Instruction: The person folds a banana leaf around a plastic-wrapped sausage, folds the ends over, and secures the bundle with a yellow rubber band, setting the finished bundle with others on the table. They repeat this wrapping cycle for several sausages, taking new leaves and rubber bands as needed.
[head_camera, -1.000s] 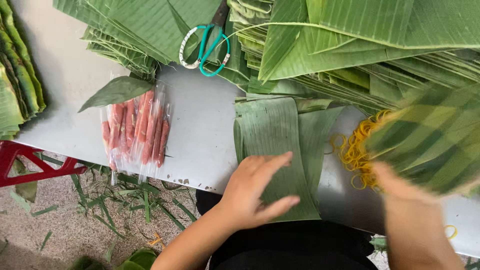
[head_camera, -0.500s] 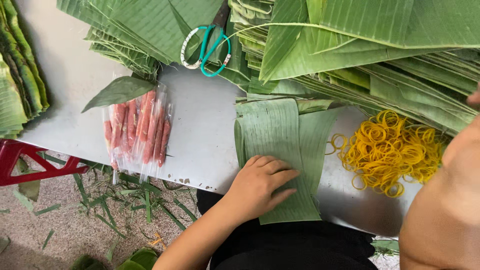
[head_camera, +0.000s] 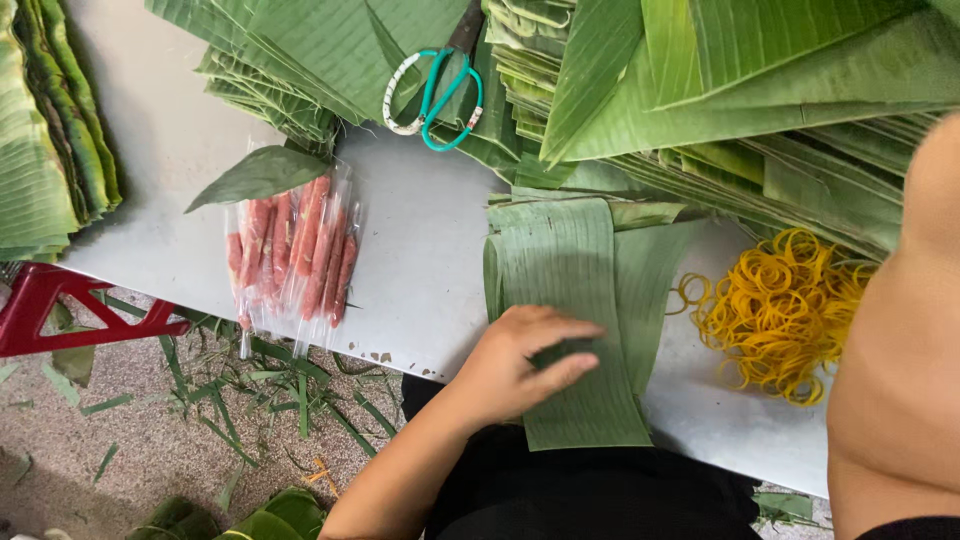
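Left hand (head_camera: 525, 360) lies palm down, fingers loosely spread, pressing the banana leaf strip (head_camera: 570, 300), a ribbed green piece at the table's (head_camera: 420, 250) near edge, its long axis running near to far. The right hand is out of view, probably past that forearm (head_camera: 900, 350) at right. Yellow rubber bands (head_camera: 785, 310) heap just right. Left, a clear packet of red sausages (head_camera: 295, 255). Farther back, green-handled scissors (head_camera: 435, 90) rest on stacked leaves (head_camera: 700, 80).

Scissors (head_camera: 436, 100) on leaf stacks (head_camera: 300, 60); bagged sausages (head_camera: 290, 255) left; yellow rubber bands (head_camera: 785, 310) right.
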